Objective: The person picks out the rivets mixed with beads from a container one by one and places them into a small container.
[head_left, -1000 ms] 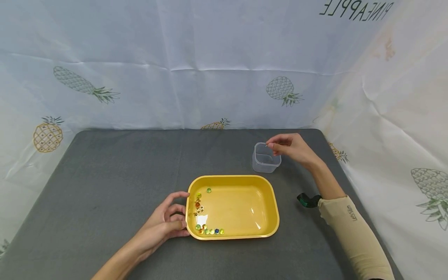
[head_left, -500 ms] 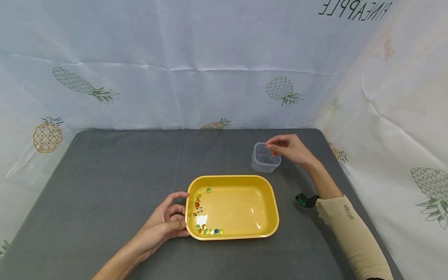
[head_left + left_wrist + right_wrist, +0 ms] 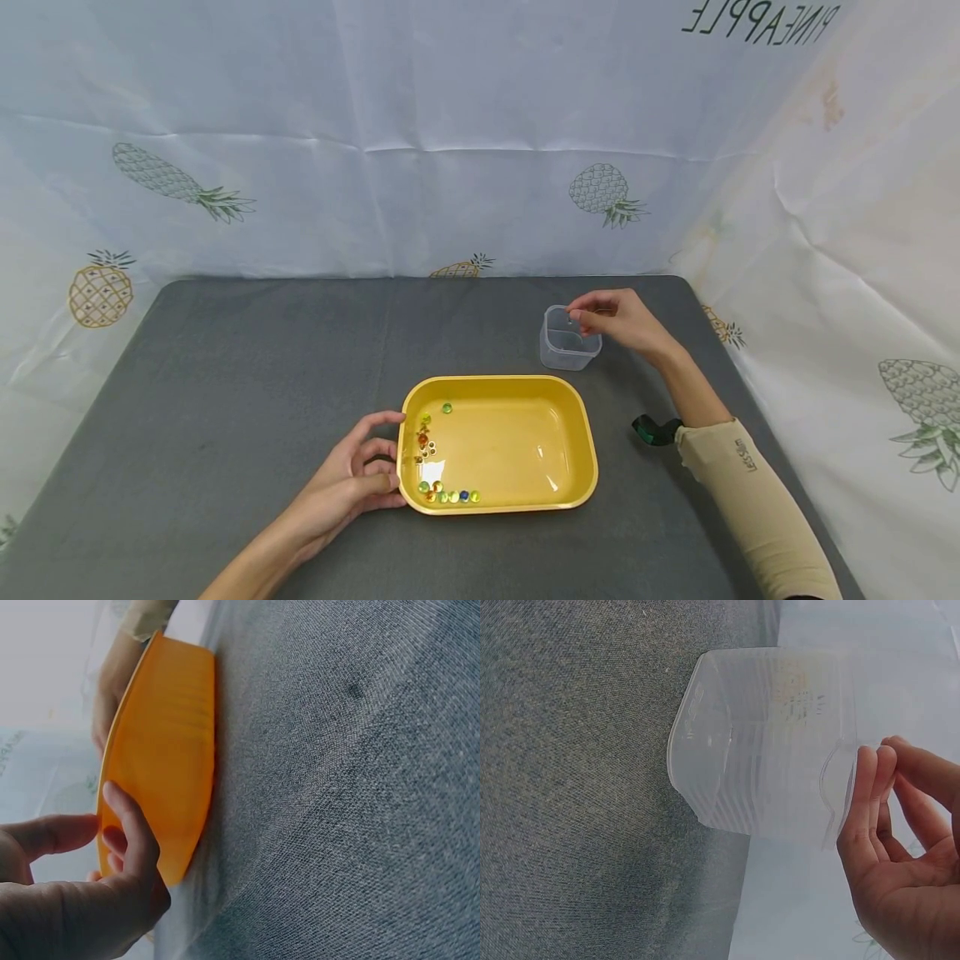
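Note:
A yellow tray (image 3: pixel 510 442) lies on the grey table. Marbles (image 3: pixel 453 497) in green, yellow, amber and blue gather along its left and near sides, beside small ring-like metal pieces (image 3: pixel 431 448). With thumb and fingers at the rim and outer wall, my left hand (image 3: pixel 360 467) holds the tray's left end. Beyond the tray, a clear plastic container (image 3: pixel 566 358) stands upright. My right hand (image 3: pixel 618 318) is over its right rim, thumb and fingertips together. They pinch a tiny shiny piece (image 3: pixel 570 319), mostly hidden by the fingers; its kind is too small to tell.
A dark green object (image 3: pixel 656 430) sits at the right wrist, by the beige sleeve (image 3: pixel 757 500). Behind the table (image 3: pixel 262 367) hangs a pale pineapple-print cloth (image 3: pixel 465 83), which also closes off the sides.
My right hand has dipped very slightly toward the container, and the small shiny piece sits a little lower at its fingertips. The left hand and tray are almost unmoved.

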Available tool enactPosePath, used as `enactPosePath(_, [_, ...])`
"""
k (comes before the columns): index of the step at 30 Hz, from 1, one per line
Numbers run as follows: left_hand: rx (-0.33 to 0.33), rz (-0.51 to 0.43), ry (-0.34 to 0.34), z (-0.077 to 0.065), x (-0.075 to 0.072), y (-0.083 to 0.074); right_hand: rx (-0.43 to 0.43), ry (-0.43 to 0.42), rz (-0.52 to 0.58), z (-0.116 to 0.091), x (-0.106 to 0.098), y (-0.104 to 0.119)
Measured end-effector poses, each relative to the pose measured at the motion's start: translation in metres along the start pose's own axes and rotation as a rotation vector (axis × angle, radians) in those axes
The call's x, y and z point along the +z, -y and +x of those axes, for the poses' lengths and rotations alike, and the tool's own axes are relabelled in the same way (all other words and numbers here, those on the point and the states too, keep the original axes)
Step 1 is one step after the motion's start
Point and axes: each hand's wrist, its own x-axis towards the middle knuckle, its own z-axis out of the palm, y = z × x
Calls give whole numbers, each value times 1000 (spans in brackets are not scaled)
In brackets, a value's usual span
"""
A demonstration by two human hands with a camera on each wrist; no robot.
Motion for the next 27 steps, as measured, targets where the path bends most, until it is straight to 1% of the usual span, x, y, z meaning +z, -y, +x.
enactPosePath(9, [-10, -9, -12, 0, 1, 0, -11, 2, 1, 1, -1, 0])
enactPosePath(19, [-1, -18, -3, 0, 0, 1, -27, -6, -10, 1, 0, 2])
enactPosePath(27, [3, -20, -1, -1, 0, 1, -39, -12, -29, 0, 0, 8])
